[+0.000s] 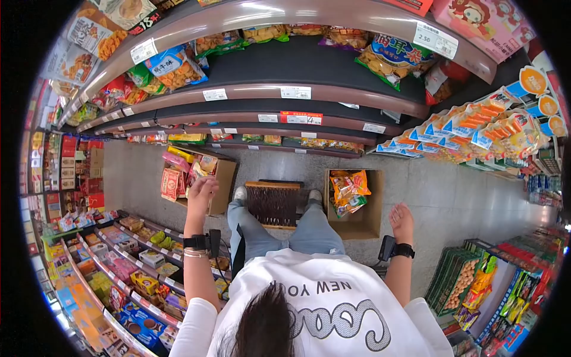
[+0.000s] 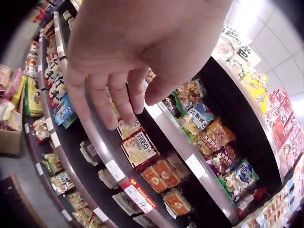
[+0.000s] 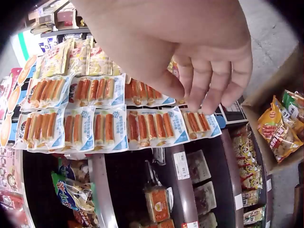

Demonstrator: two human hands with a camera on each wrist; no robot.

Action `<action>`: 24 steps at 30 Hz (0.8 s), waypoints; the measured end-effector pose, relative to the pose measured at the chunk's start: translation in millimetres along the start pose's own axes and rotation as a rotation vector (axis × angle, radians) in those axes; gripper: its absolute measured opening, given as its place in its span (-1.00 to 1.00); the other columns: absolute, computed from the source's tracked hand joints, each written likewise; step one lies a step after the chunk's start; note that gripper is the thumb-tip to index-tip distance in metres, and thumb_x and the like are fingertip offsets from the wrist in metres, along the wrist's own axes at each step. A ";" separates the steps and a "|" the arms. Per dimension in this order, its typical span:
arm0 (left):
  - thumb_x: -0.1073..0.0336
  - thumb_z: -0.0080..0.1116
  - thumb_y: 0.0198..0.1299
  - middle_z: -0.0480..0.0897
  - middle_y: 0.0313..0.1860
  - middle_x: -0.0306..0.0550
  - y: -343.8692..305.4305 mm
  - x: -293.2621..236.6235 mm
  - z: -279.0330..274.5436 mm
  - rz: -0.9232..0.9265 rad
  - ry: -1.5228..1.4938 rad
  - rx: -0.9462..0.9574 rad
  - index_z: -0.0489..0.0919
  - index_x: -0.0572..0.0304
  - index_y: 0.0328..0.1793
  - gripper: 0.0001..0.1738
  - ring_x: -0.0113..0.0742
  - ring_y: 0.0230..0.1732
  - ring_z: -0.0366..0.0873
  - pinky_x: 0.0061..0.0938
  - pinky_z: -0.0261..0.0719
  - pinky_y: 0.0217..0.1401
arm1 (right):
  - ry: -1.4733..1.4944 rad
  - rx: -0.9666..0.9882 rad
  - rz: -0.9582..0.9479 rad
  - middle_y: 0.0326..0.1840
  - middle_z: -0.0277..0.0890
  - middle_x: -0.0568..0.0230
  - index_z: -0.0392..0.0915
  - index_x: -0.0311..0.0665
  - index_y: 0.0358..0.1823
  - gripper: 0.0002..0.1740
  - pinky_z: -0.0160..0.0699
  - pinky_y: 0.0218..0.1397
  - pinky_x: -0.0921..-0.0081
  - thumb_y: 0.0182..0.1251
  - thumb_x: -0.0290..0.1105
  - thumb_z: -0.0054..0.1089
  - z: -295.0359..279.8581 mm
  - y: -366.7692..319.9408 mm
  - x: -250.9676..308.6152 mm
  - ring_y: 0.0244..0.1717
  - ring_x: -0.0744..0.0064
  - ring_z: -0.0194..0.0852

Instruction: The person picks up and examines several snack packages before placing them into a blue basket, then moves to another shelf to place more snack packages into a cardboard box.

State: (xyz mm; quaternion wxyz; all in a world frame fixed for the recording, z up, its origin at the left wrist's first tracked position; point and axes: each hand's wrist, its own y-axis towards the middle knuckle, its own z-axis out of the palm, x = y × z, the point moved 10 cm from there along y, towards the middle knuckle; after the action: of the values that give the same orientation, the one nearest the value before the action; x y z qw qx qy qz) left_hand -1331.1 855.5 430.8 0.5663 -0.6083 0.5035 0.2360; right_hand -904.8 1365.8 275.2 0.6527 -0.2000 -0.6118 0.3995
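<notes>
My left hand (image 1: 203,189) is held out beside the left cardboard box (image 1: 224,181), its fingers loosely bent and nothing in them. Red-and-cream snack packs (image 1: 170,183) and a pink pack fill that box. In the left wrist view the left hand (image 2: 142,52) overlaps the snack shelf, where boxed biscuits (image 2: 139,148) stand. My right hand (image 1: 401,220), also holding nothing, is to the right of a second cardboard box (image 1: 370,221). Orange snack bags (image 1: 350,187) and a green one lie inside. In the right wrist view, sausage packs (image 3: 147,126) hang behind the right hand (image 3: 185,52).
A dark brown slatted stool (image 1: 272,203) stands between my feet. Curved snack shelves (image 1: 250,95) rise in front, with price tags along their edges. Another stocked shelf (image 1: 128,262) is at the left, and a rack of eggs and snacks (image 1: 461,285) at the right.
</notes>
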 end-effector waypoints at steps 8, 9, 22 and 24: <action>0.31 0.00 0.32 0.61 -0.23 -0.14 62.0 -10.2 -56.1 0.028 -0.126 0.018 0.51 0.26 -0.07 -0.81 -0.46 -0.24 0.58 -0.62 0.52 -0.21 | 0.013 -0.050 -0.120 0.14 0.39 0.23 0.33 -0.20 0.20 -0.54 0.44 0.07 0.40 0.29 -0.26 0.09 46.2 -47.4 -3.4 0.07 0.31 0.38; 0.29 0.00 0.32 0.60 -0.25 -0.16 70.7 -13.6 -64.8 0.079 -0.179 0.044 0.52 0.25 -0.09 -0.80 -0.51 -0.29 0.55 -0.63 0.51 -0.24 | 0.013 -0.064 -0.135 0.15 0.39 0.22 0.33 -0.22 0.19 -0.54 0.43 0.10 0.40 0.29 -0.27 0.09 54.3 -53.7 -6.3 0.10 0.31 0.38; 0.27 0.01 0.29 0.61 -0.19 -0.13 214.7 71.5 -288.7 0.010 -0.132 0.119 0.54 0.28 -0.05 -0.76 -0.38 -0.21 0.59 -0.54 0.53 -0.21 | 0.014 -0.209 -0.307 -0.17 0.49 0.37 0.44 -0.15 0.00 -0.72 0.51 -0.22 0.49 0.27 -0.31 0.11 282.2 -168.3 -89.2 -0.23 0.49 0.47; 0.27 0.00 0.29 0.62 -0.19 -0.11 230.0 89.2 -309.6 -0.002 -0.129 0.134 0.53 0.28 -0.04 -0.75 -0.34 -0.21 0.61 -0.54 0.53 -0.23 | -0.037 -0.166 -0.333 -0.15 0.50 0.38 0.44 -0.11 0.00 -0.73 0.48 -0.17 0.48 0.29 -0.27 0.10 311.8 -178.4 -93.8 -0.19 0.46 0.47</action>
State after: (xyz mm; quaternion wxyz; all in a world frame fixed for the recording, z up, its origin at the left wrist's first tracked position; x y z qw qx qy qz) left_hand -1587.2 571.9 327.0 0.6370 -0.5532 0.4801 0.2400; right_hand -1148.0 1115.7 402.6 0.6797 -0.1419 -0.6792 0.2378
